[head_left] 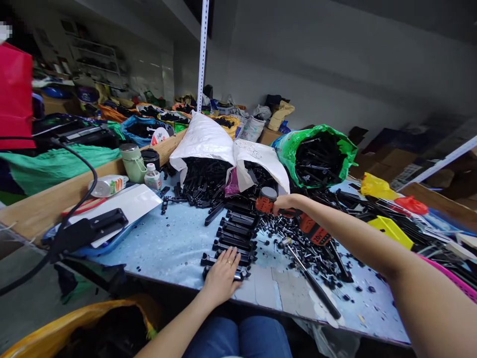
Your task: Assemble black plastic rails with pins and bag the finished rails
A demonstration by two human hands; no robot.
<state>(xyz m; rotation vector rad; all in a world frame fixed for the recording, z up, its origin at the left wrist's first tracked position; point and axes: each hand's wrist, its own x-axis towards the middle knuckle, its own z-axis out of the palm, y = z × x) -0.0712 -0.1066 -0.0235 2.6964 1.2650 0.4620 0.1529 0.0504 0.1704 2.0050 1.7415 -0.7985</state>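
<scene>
- Grey wall [335, 74] rises behind the workplace, dim along its top.
- Below it stands a table [156, 248] with a pale blue top, a wooden board [63, 201] along its left edge.
- Toward the far edge lie a white bag [203, 136], a second white bag [261, 156] and a green bag [290, 164], mouths facing the near edge, with black pieces in them.
- Outside the near left corner, a yellow sack [55, 333] gapes with a dark inside.
- Near the left edge, a blue tray [137, 231] carries a white board [145, 204]; a green flask [133, 164] and a small bottle [152, 176] stand beyond it.
- From the near edge toward the bags runs a row of black parts [238, 231], laid side by side.
- Right of the row's far end, the right hand [285, 203] holds an orange drill [315, 231], its fingers closed around the grip.
- At the near edge, the left hand [221, 273] rests over the row's nearest parts, fingers nearly straight and slightly parted; whether they grip one cannot be told.
- Right of the row, a metal-shafted tool [324, 296] lies slanted, its black handle toward the near edge.
- Beside it, loose screws [278, 231] spread beneath the drill.
</scene>
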